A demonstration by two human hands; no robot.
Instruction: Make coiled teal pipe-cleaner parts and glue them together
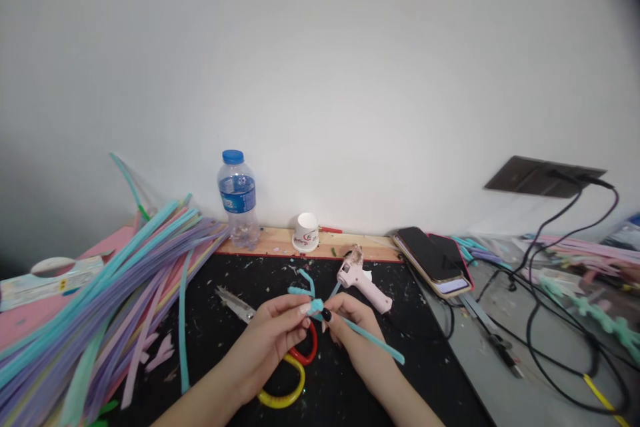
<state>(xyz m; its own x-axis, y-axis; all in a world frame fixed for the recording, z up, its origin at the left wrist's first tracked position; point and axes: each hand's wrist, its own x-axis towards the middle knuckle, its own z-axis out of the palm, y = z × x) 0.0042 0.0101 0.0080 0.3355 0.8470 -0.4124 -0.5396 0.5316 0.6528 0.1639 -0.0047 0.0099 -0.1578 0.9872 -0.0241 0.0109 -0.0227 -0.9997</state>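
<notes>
The bottle's (pixel 237 203) blue label carried pale lettering too small to read, and the cup (pixel 307 230) bore red print (no clearer at that size); the card (pixel 75 280) at far left was printed too, illegibly. The bottle stood capped, its contents hard to tell, and the cup stood upright on the wooden strip (pixel 273 238), its white inner wall showing. The right edge of the mat (pixel 330 403) slanted along the grey tabletop (pixel 470 360), with dark mat between it and the right hand (pixel 357 351). The fingers of that hand and of the left hand (pixel 270 340) were pinched together on the turquoise piece (pixel 315 307), which was above the mat beside the scissors (pixel 240 307), one strand trailing rightward. The glue gun (pixel 367 290) lay just behind.
</notes>
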